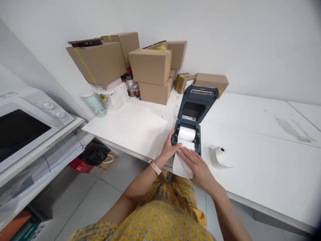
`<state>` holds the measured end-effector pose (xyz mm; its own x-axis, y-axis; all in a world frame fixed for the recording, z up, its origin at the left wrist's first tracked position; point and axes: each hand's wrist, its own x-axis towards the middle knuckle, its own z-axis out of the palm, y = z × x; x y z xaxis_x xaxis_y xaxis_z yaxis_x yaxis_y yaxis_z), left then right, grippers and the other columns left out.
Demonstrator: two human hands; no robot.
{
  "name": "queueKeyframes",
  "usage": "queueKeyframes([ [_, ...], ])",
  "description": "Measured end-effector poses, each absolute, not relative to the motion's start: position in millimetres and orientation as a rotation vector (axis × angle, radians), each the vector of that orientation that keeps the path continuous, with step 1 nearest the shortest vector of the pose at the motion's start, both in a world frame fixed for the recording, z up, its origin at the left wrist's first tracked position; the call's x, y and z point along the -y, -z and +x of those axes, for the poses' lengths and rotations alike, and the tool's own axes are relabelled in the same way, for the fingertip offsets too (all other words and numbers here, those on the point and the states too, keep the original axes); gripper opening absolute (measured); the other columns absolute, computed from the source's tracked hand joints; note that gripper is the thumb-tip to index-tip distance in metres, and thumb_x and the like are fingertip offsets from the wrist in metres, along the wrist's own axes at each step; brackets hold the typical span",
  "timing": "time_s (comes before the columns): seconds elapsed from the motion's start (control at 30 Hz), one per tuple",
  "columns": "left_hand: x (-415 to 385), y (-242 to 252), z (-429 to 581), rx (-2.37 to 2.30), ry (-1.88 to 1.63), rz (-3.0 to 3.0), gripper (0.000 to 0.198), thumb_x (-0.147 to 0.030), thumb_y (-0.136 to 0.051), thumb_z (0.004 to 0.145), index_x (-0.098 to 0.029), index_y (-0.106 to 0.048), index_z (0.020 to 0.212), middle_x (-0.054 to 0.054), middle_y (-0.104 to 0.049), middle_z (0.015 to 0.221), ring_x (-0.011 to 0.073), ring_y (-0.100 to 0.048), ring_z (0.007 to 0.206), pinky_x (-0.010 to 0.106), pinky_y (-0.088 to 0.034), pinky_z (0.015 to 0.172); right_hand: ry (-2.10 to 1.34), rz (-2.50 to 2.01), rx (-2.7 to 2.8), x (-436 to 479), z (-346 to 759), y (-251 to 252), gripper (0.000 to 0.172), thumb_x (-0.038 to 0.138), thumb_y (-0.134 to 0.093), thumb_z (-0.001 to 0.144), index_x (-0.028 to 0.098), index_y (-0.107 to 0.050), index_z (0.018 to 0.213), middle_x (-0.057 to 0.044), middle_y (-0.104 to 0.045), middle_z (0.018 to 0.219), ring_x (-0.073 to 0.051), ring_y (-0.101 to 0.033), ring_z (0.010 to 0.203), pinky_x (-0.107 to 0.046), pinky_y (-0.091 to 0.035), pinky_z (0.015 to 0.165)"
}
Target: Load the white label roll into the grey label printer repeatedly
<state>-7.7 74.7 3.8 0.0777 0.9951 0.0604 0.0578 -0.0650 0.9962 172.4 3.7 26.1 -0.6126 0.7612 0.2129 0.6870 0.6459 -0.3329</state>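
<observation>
A dark blue-grey label printer (200, 138) stands at the table's front edge with its lid (197, 103) raised. Inside sits a white paper roll (187, 133), and its loose strip (182, 165) runs out over the front and hangs past the table edge. My left hand (170, 146) grips the printer's left front side, its thumb reaching over onto the strip. Stretched out and close together, the fingers of my right hand (197, 164) lie flat on the paper at the printer's front opening. Right of the printer, a small, partly unrolled paper roll (217, 155) rests on the table.
Cardboard boxes (150, 67) are stacked along the wall behind the printer. A mint tumbler (94, 103) stands beside a white carton (115, 95) at the back left. The microwave (27, 120) is on a shelf unit at far left. The white table (263, 157) extends rightward.
</observation>
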Motion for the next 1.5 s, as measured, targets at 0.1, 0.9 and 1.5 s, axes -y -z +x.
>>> queueKeyframes([
  [0.1, -70.4, -6.7, -8.5, -1.126, -1.142, 1.290, 0.081, -0.033, -0.074, 0.080, -0.022, -0.034, 0.150, 0.010, -0.041, 0.156, 0.0262, -0.041, 0.143, 0.037, -0.037, 0.116, -0.507, -1.015, 2.590, -4.5, 192.1, -54.0, 0.086, 0.048, -0.073, 0.081, 0.033, -0.033, 0.155, -0.009, -0.036, 0.160, -0.034, -0.038, 0.145, -0.058, -0.036, 0.117],
  [0.9, -47.9, 22.9, -23.6, -0.909, -1.062, 1.107, 0.135, -0.039, -0.088, 0.065, -0.029, 0.010, 0.158, 0.014, -0.018, 0.165, 0.0282, -0.028, 0.150, 0.047, -0.027, 0.121, -0.134, -1.099, 1.774, -55.3, 178.2, -82.9, 0.029, 0.031, -0.053, 0.095, 0.030, -0.068, 0.120, -0.006, -0.069, 0.125, -0.027, -0.060, 0.121, -0.050, -0.046, 0.106],
  [1.5, -113.7, -89.7, 10.8, -0.996, -1.495, 2.156, 0.065, -0.054, -0.036, 0.096, -0.020, -0.032, 0.151, 0.010, -0.036, 0.159, 0.0284, -0.019, 0.153, 0.048, -0.015, 0.126, 0.193, -1.356, 2.185, -89.4, 156.2, -76.2, 0.038, 0.033, -0.035, 0.101, 0.019, -0.067, 0.085, -0.008, -0.066, 0.087, -0.019, -0.054, 0.068, -0.034, -0.038, 0.063],
])
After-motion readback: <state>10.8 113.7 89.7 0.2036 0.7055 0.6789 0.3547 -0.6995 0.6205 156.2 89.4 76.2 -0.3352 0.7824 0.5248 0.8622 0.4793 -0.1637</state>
